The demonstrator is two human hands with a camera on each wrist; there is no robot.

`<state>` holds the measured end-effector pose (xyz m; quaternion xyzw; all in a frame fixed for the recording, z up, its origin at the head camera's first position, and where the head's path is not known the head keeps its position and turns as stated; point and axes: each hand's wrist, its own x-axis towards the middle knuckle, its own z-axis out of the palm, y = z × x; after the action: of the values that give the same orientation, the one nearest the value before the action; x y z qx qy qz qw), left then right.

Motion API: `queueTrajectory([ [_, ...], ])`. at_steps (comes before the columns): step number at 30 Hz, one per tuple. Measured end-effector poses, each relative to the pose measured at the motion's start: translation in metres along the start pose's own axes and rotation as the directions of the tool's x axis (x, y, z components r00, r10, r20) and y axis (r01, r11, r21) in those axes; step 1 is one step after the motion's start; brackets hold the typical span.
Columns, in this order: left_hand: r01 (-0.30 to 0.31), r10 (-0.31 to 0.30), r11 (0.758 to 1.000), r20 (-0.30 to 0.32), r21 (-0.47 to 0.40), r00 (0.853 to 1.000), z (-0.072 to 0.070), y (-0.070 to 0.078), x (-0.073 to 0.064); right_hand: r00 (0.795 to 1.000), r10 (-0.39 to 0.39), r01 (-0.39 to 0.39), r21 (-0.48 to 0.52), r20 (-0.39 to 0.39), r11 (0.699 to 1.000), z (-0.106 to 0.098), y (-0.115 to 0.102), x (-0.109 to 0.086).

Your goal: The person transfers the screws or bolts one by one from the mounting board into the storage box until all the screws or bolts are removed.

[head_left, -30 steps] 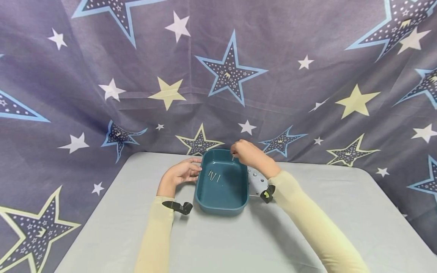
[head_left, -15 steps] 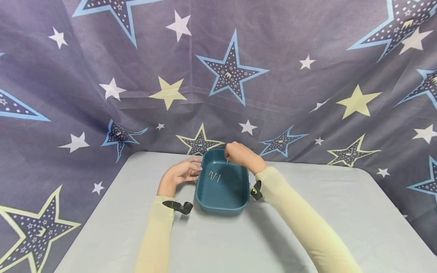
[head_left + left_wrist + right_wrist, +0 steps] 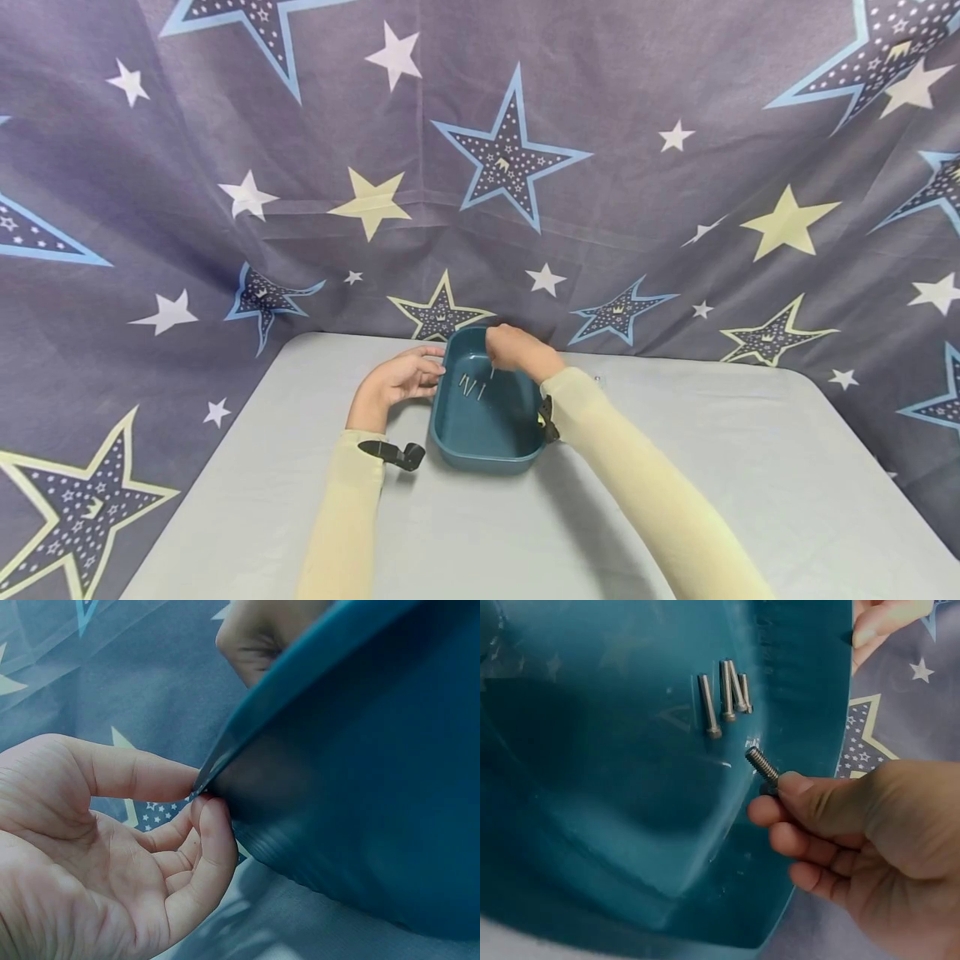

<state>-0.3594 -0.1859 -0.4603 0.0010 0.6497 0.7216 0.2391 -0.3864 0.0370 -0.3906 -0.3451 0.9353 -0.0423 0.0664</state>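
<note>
A deep blue-green plastic tub stands on the table. My left hand pinches its left rim between thumb and fingers; in the left wrist view the tub wall rises beside the fingertips. My right hand is over the far part of the tub. Between its thumb and forefinger it holds a metal bolt, threaded end pointing out past the fingertips. Several similar bolts lie loose on the tub floor, close to the held one in the right wrist view.
A light grey cloth covers the table. Small shiny metal pieces show beyond the right sleeve, which hides what lies behind it. A dark star-patterned curtain hangs at the table's back edge.
My right hand has moved left and lower over the tub with the bolt, its sleeve now covering most of the metal pieces at the tub's right. The left hand has stayed at the rim.
</note>
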Motion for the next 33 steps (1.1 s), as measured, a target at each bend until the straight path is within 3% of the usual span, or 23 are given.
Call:
queueTrajectory([
  [6,0.003,-0.003,1.000,-0.003,-0.004,1.000,0.001,0.000,0.000,0.995,0.070,-0.071,0.005,0.073,0.997,0.006,-0.005,0.006],
  [14,0.004,-0.004,1.000,0.000,-0.006,1.000,0.001,0.000,-0.001,0.968,0.150,-0.154,0.004,0.199,0.988,0.014,-0.005,0.012],
  [33,0.004,-0.004,1.000,0.006,0.003,1.000,0.000,0.001,0.000,0.964,0.166,-0.164,-0.026,0.205,0.986,0.018,-0.012,0.013],
])
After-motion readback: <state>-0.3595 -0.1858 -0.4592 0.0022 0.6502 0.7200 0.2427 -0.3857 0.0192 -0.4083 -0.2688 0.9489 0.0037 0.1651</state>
